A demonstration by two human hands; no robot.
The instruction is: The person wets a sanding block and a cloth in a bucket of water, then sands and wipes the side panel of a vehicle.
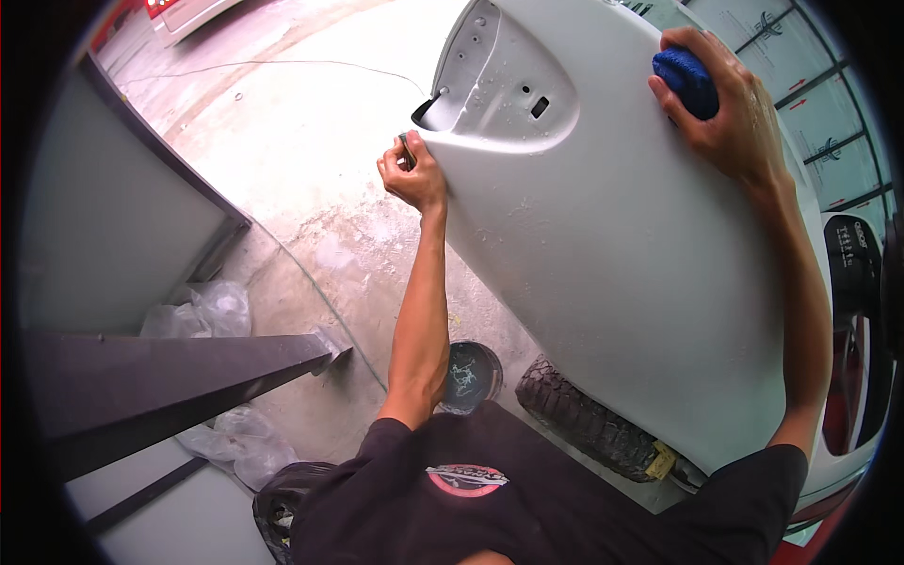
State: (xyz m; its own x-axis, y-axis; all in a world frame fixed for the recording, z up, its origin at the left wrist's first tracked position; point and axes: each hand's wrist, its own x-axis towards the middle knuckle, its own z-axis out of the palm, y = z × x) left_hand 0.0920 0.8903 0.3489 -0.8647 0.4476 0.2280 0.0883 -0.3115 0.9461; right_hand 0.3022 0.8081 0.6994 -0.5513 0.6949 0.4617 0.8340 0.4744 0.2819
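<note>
Under my right hand point(734, 106) is a blue cloth or sponge point(684, 81), gripped between thumb and fingers against the upper side of a pale grey vehicle body panel point(635, 247). My left hand point(415, 169) is at the panel's far left corner, its fingers curled around a small dark, thin object point(407, 157) that is mostly hidden. Close to that hand is a rounded recess point(522, 99) in the panel, with a rectangular slot and small holes. Water droplets dot the recess and the panel's surface.
A round tub of dark liquid point(472, 374) stands on the concrete floor beside a knobbly tyre point(586, 417). A dark metal beam point(198, 367) juts in from the left, near clear plastic sheeting point(219, 311) and a black bag point(282, 501). A thin hose or cable point(311, 282) crosses the floor.
</note>
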